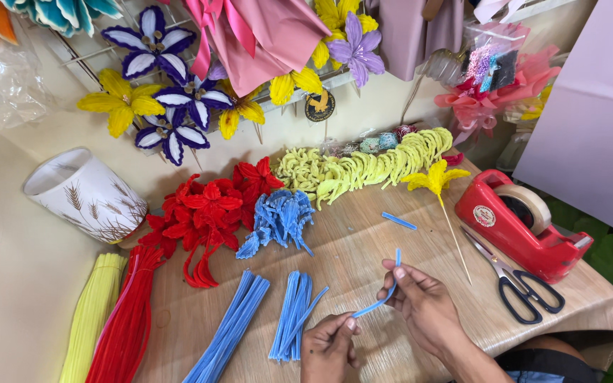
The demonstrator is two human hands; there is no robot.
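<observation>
My left hand (329,345) pinches the lower end of a blue pipe cleaner (381,298) near the table's front edge. My right hand (420,301) grips the same pipe cleaner higher up, bending its upper end upward. Two bundles of straight blue pipe cleaners (294,315) lie just left of my hands. A short blue piece (399,220) lies farther back on the wooden table (363,241).
Piles of shaped blue (278,220), red (203,213) and yellow (363,167) petals lie at the back. Red (125,323) and yellow (94,315) pipe cleaner bundles lie at left. A yellow flower on a stick (435,181), scissors (519,280), red tape dispenser (523,223) sit right. A white cup (83,195) lies at left.
</observation>
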